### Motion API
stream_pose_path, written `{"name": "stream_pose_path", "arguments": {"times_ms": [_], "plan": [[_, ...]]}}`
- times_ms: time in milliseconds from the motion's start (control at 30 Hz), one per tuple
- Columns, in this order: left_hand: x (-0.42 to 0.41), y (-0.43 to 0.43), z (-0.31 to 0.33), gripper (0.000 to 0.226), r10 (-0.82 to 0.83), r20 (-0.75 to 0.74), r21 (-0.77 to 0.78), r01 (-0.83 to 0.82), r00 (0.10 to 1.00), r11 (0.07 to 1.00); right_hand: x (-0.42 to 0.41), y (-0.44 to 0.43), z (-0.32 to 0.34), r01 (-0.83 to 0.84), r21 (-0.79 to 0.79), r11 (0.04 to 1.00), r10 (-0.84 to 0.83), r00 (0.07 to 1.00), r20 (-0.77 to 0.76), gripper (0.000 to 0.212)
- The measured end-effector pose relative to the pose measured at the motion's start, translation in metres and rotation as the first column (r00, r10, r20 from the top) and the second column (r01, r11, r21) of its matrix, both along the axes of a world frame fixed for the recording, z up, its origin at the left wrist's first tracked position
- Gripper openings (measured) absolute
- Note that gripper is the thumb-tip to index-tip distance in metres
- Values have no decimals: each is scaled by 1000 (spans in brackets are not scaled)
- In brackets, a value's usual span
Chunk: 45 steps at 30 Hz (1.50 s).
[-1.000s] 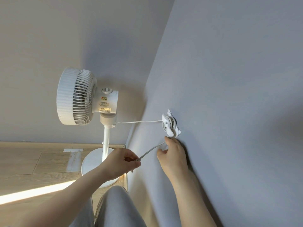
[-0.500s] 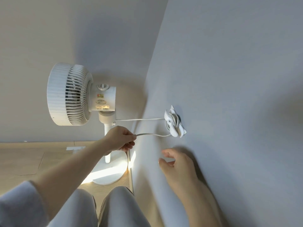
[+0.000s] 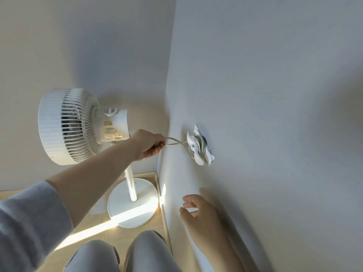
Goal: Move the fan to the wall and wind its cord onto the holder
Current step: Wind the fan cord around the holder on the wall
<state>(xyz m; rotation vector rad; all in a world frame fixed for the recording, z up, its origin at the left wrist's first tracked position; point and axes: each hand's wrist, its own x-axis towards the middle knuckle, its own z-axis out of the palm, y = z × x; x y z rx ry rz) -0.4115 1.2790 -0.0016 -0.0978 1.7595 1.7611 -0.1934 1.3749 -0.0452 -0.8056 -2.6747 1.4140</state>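
Observation:
A white pedestal fan stands in the corner on its round base, close to the grey wall. On that wall sits a white cord holder with several turns of white cord wound on it. My left hand grips the free stretch of cord just left of the holder, at the holder's height. My right hand hovers lower against the wall, fingers apart and holding nothing.
The grey wall fills the right side and meets a pale wall behind the fan. Wooden floor with a sunlit strip lies below. My knees in grey trousers are at the bottom.
My left hand has risen with the cord from below the holder to its height. My right hand has let go near the holder and dropped down the wall.

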Motion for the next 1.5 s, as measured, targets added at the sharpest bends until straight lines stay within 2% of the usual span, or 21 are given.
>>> {"name": "stream_pose_path", "arguments": {"times_ms": [133, 367, 533, 700, 933, 1100, 1200, 1300, 1367, 1500], "plan": [[-4, 15, 17, 18, -1, -15, -4, 1, 1000, 1000, -1, 2, -1, -2, -7, 1000, 2, 1000, -16, 29], [-4, 30, 44, 17, -29, -94, -2, 29, 995, 1000, -3, 4, -2, -10, -9, 1000, 10, 1000, -22, 31], [5, 36, 63, 9, -111, -306, -100, 84, 946, 991, -3, 4, -4, -2, 10, 1000, 2, 1000, -14, 31], [25, 33, 73, 16, -200, -485, -207, 110, 851, 972, -2, 5, -5, 2, 13, 1000, -2, 1000, -18, 31], [49, 27, 73, 28, -222, -450, -147, 173, 865, 974, -1, 4, -6, 9, 23, 1000, -9, 1000, -4, 33], [59, 24, 69, 27, -287, -487, -198, 216, 825, 956, 5, 4, -9, 15, 24, 1000, -15, 1000, -7, 33], [65, 23, 68, 26, -327, -465, -172, 279, 823, 945, 12, 3, -12, 22, 9, 1000, -22, 1000, -9, 32], [73, 22, 64, 25, -384, -491, -191, 334, 782, 923, 19, 2, -16, 29, -2, 1000, -29, 1000, -1, 32], [77, 23, 59, 25, -388, -534, -222, 319, 751, 921, 23, 1, -19, 33, -3, 999, -33, 999, 8, 32], [82, 26, 50, 25, -337, -557, -212, 263, 759, 941, 25, 1, -21, 37, -14, 999, -37, 999, 4, 33]]}}
